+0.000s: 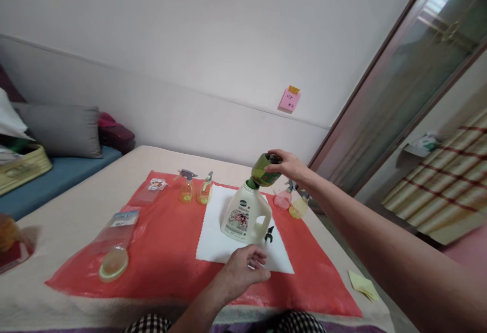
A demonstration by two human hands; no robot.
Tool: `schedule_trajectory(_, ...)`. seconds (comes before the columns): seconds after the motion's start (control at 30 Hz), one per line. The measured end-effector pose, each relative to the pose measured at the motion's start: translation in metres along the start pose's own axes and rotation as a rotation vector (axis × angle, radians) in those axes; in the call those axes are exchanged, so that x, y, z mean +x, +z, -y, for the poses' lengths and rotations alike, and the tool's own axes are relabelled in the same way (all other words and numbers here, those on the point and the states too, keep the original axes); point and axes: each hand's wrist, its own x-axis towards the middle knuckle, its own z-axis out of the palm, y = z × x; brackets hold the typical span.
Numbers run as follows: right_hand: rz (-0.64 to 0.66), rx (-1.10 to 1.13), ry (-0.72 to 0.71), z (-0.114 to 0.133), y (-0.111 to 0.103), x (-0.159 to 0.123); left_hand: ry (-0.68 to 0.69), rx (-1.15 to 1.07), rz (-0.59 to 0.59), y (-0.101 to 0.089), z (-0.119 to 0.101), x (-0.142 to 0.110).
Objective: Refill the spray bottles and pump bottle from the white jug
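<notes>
A cream plastic jug with a printed label and a side handle stands upright on a white sheet. My right hand is closed round a translucent green bottle, tilted neck down at the jug's mouth. How far its neck reaches inside is hidden. In front of the jug's base, my left hand hovers palm inward, fingers loosely curved and thumb apart, holding nothing. A black spray trigger head lies beside the jug's handle.
Red sheeting covers the pale table. Spray bottles with yellow liquid stand left of the jug; a pink one and a yellow one stand right. A round lid-like dish, clear packets and yellow notes lie around.
</notes>
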Motion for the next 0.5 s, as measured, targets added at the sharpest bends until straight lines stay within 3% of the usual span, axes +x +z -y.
schedule_trajectory(0.5,-0.049,0.077,-0.024,-0.004,0.0055,0.0006,0.001,0.01,0.012,-0.0012,-0.0002,-0.0012)
